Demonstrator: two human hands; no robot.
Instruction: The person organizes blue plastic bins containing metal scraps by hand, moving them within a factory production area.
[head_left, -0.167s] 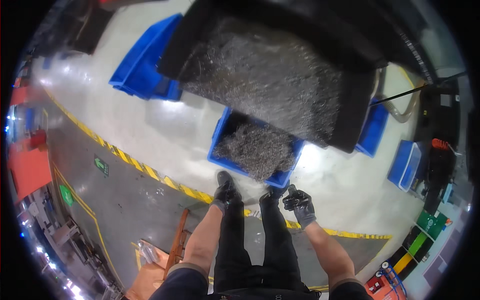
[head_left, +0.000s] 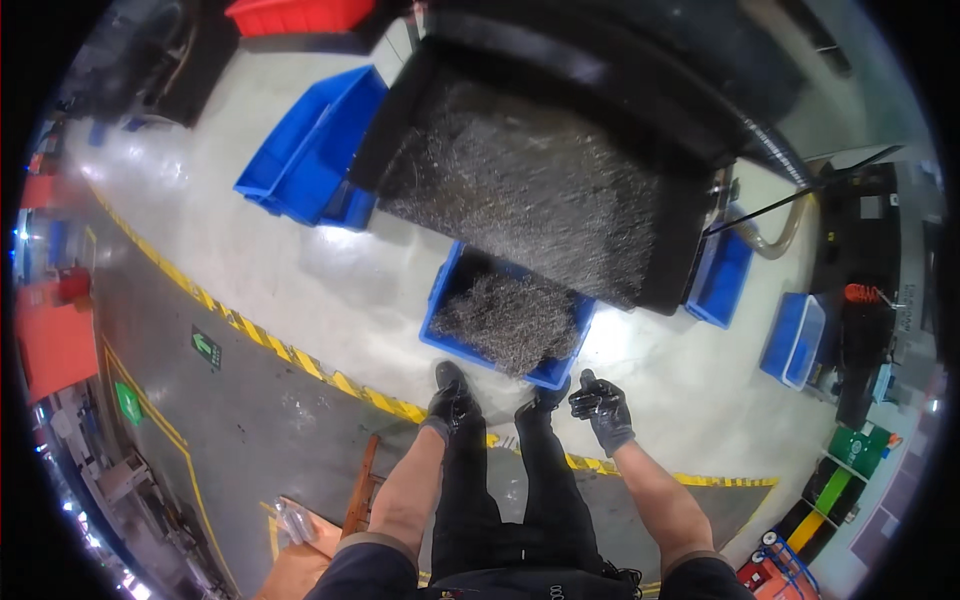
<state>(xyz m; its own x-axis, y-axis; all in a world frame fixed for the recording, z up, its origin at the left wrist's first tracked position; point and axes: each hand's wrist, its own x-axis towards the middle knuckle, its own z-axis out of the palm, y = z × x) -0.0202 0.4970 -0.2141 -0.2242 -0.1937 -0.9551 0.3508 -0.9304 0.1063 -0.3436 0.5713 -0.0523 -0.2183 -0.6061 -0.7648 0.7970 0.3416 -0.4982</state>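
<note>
My left hand (head_left: 450, 408), in a dark glove, hangs in front of my left leg and shoe. Its fingers blend into the dark shoe and trousers, so their pose is hard to make out. To the right of my legs is my right hand (head_left: 603, 408), in a wet-looking black glove with a grey cuff. Its fingers are curled in and the thumb points up, with nothing visible in it. Just beyond my feet a blue bin (head_left: 470, 352) holds a heap of grey metal shavings (head_left: 510, 325). Both hands are apart from it. A dark trough (head_left: 685, 262) with wet, shiny shavings overhangs its far edge.
Blue bins (head_left: 290, 165) stand left of the trough, and another blue bin (head_left: 722, 280) is at its right. Farther right sits a blue-and-white bin (head_left: 793, 340). A red bin (head_left: 300, 14) shows at the top. Yellow-black floor tape (head_left: 300, 355) runs behind my feet.
The view has shifted a little, bringing the red bin at the top into sight. Both hands keep nearly the same place and pose.
</note>
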